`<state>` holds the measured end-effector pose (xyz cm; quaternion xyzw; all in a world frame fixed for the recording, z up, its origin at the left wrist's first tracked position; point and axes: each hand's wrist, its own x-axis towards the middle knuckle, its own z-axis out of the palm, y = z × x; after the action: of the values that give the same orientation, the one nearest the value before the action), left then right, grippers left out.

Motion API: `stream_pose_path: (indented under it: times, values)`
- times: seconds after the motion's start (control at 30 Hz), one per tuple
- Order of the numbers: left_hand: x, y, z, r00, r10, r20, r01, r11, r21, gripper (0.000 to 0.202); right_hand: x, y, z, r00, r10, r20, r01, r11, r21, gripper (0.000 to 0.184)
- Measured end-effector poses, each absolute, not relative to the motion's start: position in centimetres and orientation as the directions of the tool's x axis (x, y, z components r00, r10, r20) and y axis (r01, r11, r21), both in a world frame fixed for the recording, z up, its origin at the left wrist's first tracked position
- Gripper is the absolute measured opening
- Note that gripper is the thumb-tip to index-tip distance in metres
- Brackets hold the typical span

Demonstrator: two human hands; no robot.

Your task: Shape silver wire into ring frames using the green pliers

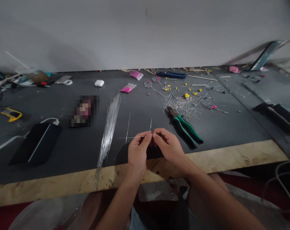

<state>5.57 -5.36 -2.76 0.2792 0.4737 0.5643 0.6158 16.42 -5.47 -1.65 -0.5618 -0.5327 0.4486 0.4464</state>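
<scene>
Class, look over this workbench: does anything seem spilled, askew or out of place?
Yes: short wire pieces lie strewn in a tangled heap near the head of the green-handled pliers, with yellow bits scattered about. It looks messy compared with the neatly aligned wire bundle beside the left hand.

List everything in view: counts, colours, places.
Thin wires: at least three, silver, centre
Wire bundle: one, silver, centre left
Pliers: one, green-handled, centre right
Wire pile: one, silver, beyond pliers
Packets: two, pink, beyond bundle
Bits: several, yellow, around pile
Sticks: many, tan, along wall
Tool: one, blue, near wall
Case: one, white, back left
Slab: one, black, front left
Pixelated item: one, mixed, left
Clutter: uncounted, mixed, both ends
Table: one, dark grey, underneath
Left hand, right hand: one each, bare, front centre
</scene>
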Motion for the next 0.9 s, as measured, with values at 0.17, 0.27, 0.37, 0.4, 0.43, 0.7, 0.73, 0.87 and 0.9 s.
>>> stream_pose_path:
  times: [0.17,0.27,0.37,0.4,0.43,0.7,0.73,0.87,0.9]
  values:
    - [5.73,-5.48,-2.69,-0.044,0.965,-0.258,-0.438,0.214,0.873,0.01,16.53,-5.34,-1.51,-0.025,0.989,-0.143,-0.011,-0.143,-0.99,0.017]
    - [5.65,-5.44,-2.64,-0.027,0.968,-0.248,-0.381,0.219,0.898,0.011,16.75,-5.24,-1.59,-0.097,0.96,-0.265,-0.2,-0.279,-0.939,0.015]
    - [5.43,-5.33,-2.62,-0.041,0.973,-0.228,-0.284,0.207,0.936,0.011,17.02,-5.2,-1.61,-0.169,0.933,-0.319,-0.296,-0.357,-0.886,0.015]
    - [5.35,-5.3,-2.63,-0.049,0.974,-0.222,-0.261,0.202,0.944,0.011,17.07,-5.21,-1.6,-0.167,0.936,-0.309,-0.29,-0.347,-0.892,0.015]
    - [5.29,-5.28,-2.66,-0.055,0.975,-0.217,-0.246,0.198,0.949,0.011,17.09,-5.23,-1.56,-0.149,0.946,-0.29,-0.267,-0.32,-0.909,0.015]
    - [5.42,-5.33,-2.74,-0.13,0.973,-0.189,-0.219,0.158,0.963,0.013,16.79,-5.53,-1.21,-0.066,0.984,-0.164,-0.004,-0.165,-0.986,0.01]
    - [5.45,-5.33,-2.73,-0.135,0.973,-0.188,-0.218,0.155,0.963,0.012,16.78,-5.54,-1.16,-0.072,0.983,-0.166,0.007,-0.166,-0.986,0.011]
    - [5.51,-5.31,-2.77,-0.099,0.978,-0.182,-0.244,0.154,0.958,0.01,16.77,-5.52,-0.97,-0.059,0.982,-0.177,0.0,-0.177,-0.984,0.012]
    - [5.52,-5.31,-2.78,-0.09,0.98,-0.177,-0.245,0.15,0.958,0.01,16.77,-5.51,-0.95,-0.055,0.982,-0.182,-0.014,-0.183,-0.983,0.013]
